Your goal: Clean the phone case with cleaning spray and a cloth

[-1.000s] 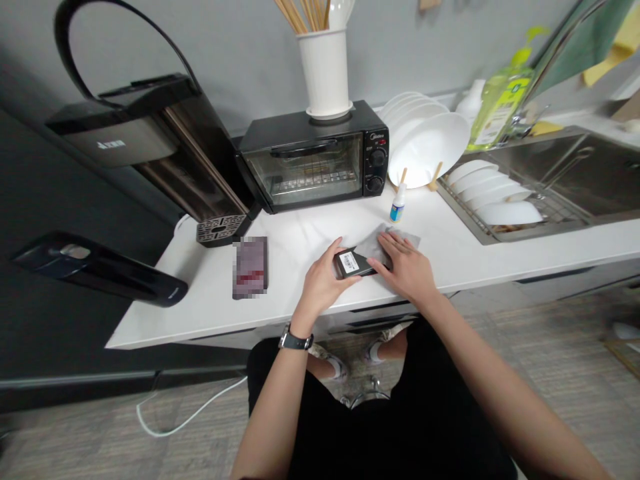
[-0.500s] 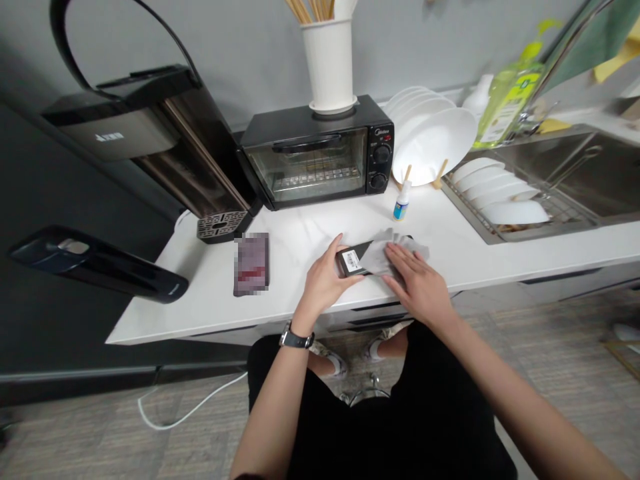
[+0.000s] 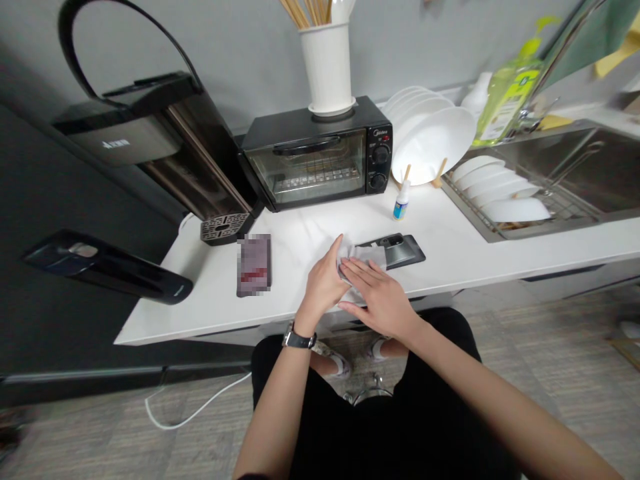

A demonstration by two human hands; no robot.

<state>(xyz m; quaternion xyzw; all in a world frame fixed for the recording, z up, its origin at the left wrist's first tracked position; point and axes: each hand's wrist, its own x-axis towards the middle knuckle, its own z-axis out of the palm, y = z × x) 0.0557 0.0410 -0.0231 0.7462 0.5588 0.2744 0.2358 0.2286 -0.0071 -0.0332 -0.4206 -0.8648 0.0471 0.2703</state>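
A dark phone point(image 3: 400, 251) lies on the white counter, camera side up, partly over a flat black piece. Its left end sits between the thumb and fingers of my left hand point(image 3: 324, 277), which steadies it. My right hand point(image 3: 383, 297) lies flat on a thin grey cloth point(image 3: 374, 255), fingers stretched out, pressing it against the phone's left part. The cloth and fingers hide that end. A small white spray bottle with a blue label point(image 3: 401, 201) stands behind the phone. To the left lies a pixelated, purplish flat object point(image 3: 255, 265).
A black toaster oven point(image 3: 320, 160) bears a white utensil holder point(image 3: 327, 67). At left are a dispenser machine point(image 3: 195, 153) and a dark cylindrical device point(image 3: 110, 267) over the counter's edge. White plates point(image 3: 435, 143), a green soap bottle point(image 3: 507, 100) and a sink point(image 3: 590, 173) are at right.
My right hand and the cloth have moved left along the phone, closer to my left hand. The phone's camera end is now uncovered. My left hand stays at the left end.
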